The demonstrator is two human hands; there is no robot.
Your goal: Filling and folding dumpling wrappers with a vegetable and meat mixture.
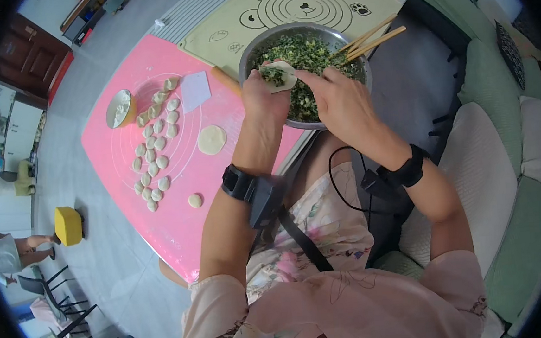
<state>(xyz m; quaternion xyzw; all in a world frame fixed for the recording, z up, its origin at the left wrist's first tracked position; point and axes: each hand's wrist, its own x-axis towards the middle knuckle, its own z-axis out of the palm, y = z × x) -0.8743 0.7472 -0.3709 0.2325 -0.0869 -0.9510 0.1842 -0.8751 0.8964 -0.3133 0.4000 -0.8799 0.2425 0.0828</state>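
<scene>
My left hand [267, 95] holds a round dough wrapper [284, 83] above the steel bowl [244, 62]. On the wrapper lies a small heap of chopped green filling [272, 75]. My right hand [343, 94] is over the bowl's right part, its index fingertip at the wrapper's right edge. Whether anything thin is between its fingers cannot be made out. More green filling [305, 102] fills the bowl below both hands. Wooden chopsticks [377, 42] lean over the bowl's right rim, their tips in the filling.
On the pink mat [185, 233] are a flat wrapper [212, 140], several dough pieces [150, 154], folded dumplings [155, 110], a flour bowl [125, 109], a white scraper [196, 91] and a rolling pin [226, 80]. A sofa [518, 225] stands right; a person [7, 251] is far left.
</scene>
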